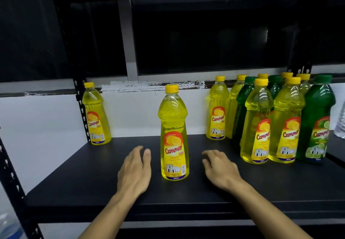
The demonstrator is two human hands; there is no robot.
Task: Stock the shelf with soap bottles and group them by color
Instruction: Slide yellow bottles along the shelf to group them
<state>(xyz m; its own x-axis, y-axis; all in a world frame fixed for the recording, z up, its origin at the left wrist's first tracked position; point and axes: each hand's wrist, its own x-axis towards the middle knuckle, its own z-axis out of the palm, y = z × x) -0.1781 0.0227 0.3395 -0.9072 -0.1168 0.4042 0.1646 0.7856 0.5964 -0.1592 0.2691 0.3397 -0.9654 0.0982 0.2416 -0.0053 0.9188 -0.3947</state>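
A yellow soap bottle (174,136) stands upright near the front middle of the black shelf (93,179). My left hand (136,171) hovers just left of it and my right hand (219,169) just right of it, both with relaxed fingers, holding nothing and apart from the bottle. Another yellow bottle (95,115) stands alone at the back left corner. On the right stands a mixed cluster: several yellow bottles (256,124) and green bottles (317,121), with more partly hidden behind.
Black perforated shelf uprights (82,111) frame the left side, with a white wall behind. A clear water bottle (340,124) shows at the far right edge and another (9,225) at the bottom left. An upper shelf overhangs at the top.
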